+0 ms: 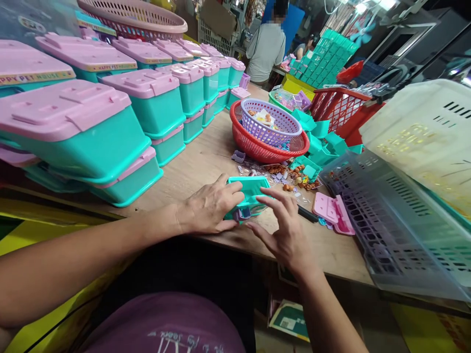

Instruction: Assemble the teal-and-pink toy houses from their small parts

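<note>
The left hand (211, 208) lies curled around the near left side of a small open teal plastic box (250, 193), thumb along its front edge, gripping it against the wooden surface (206, 157). The right hand (285, 228) hovers at the box's right side with fingers spread wide, fingertips just touching or nearly touching the rim; it grips nothing. A small lilac plastic piece (243, 213) sits at the box's front, between the two hands.

Just right of the right hand lies a pink plastic lid (333, 212). Behind the box, a scatter of tiny brown and coloured toy pieces (290, 176) is spread on the surface, with loose teal plastic parts (324, 142) heaped beyond. A lilac woven-plastic basket (274, 120) rests inside a larger red plastic basket (265, 147).

To the left, stacked teal boxes with pink lids (110, 127) run in rows toward the back. On the right, a translucent grey slotted crate (405, 230) lies tilted beneath a cream plastic crate (427, 137). Far back, a person in a grey shirt (265, 49) sits facing away.
</note>
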A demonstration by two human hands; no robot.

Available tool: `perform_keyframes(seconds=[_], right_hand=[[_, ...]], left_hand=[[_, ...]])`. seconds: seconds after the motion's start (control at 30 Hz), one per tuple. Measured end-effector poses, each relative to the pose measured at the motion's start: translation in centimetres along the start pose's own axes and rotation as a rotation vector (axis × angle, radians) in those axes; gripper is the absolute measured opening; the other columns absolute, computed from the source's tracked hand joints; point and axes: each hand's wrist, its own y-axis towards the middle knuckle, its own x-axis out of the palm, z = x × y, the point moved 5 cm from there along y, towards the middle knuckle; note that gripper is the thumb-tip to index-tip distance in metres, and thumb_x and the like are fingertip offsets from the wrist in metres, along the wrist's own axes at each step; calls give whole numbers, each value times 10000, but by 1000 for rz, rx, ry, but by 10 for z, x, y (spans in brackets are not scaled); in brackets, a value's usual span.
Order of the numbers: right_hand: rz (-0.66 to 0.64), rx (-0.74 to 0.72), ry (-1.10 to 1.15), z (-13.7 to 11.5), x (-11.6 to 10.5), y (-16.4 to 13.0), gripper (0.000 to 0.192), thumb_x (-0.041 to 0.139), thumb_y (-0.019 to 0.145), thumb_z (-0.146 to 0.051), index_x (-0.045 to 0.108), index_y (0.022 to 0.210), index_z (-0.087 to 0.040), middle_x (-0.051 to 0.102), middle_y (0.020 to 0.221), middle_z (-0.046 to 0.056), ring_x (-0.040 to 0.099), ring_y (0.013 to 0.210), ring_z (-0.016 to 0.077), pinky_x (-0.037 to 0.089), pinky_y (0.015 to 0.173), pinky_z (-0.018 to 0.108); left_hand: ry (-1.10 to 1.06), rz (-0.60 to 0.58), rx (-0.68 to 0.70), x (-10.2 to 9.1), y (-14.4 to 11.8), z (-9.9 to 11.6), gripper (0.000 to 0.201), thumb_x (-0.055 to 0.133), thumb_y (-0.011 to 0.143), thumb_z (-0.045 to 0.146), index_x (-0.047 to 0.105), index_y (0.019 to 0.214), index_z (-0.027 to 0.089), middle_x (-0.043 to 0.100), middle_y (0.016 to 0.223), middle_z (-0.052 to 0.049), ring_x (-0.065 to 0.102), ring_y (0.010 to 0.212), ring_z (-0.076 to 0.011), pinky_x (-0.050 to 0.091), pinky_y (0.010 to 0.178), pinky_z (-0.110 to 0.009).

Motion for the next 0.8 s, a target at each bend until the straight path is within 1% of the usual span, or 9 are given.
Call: perform_keyframes(seconds=[0.1,0.2,0.27,0.33,0.4,0.47,0.57,0.7,0.8], right_hand=[[-42,-8,6,13,1,3,518,694,844,-432,510,1294,-251,596,1271,111,490,1247,301,390,1047,525],[-60,-2,-4,17,7,5,462,689,851,-419,546,1254,-245,621,1230,104,499,1233,297,403,1031,511],[-43,-11,-12,16,10,4,464,694,849,-413,546,1253,-240,611,1251,107,502,1226,296,405,1023,509],[-23,-31,0,14,12,4,460,699,846,-406,547,1247,-241,605,1261,107,510,1211,290,413,1014,506],[-4,-52,44,14,15,2,432,694,855,-376,548,1240,-243,622,1228,100,530,1180,276,436,998,490],[13,-77,99,14,16,1,406,685,866,-341,548,1235,-244,651,1168,86,552,1145,262,460,980,472],[32,-102,136,16,18,1,399,693,862,-326,552,1225,-240,673,1135,75,570,1127,256,474,972,466],[20,-102,134,18,21,1,390,690,864,-333,556,1217,-235,672,1147,81,568,1133,259,470,974,469],[32,-116,132,18,22,1,392,687,865,-326,554,1220,-227,670,1153,83,563,1128,255,462,981,459]], left_hand=[[-5,2,43,0,2,-3,243,630,831,383,556,905,164,556,1031,-118,479,969,-279,483,852,-429],[-1,5,44,1,2,-5,243,628,837,384,568,914,161,565,1033,-122,495,964,-280,474,870,-439],[-24,-6,63,-1,2,-5,267,632,841,399,579,944,158,574,1060,-122,510,996,-281,450,939,-466],[-79,-32,90,-5,2,-6,309,623,857,433,589,1001,162,585,1097,-113,519,1053,-276,395,1033,-479],[-158,-84,102,-12,3,-6,305,587,890,444,601,1041,179,608,1103,-88,530,1079,-256,373,1065,-446],[-231,-140,72,-18,6,-8,230,555,917,387,626,1029,199,641,1065,-63,553,1050,-231,414,1012,-390],[-274,-209,-22,-25,16,-10,151,548,887,297,662,912,201,675,934,-50,587,957,-219,467,874,-339],[-199,-385,-210,-25,31,-8,175,559,808,332,656,763,194,665,748,-47,617,842,-237,469,692,-302],[-115,-536,-304,-24,41,-4,185,582,764,361,665,788,197,665,718,-50,627,809,-246,442,603,-276]])
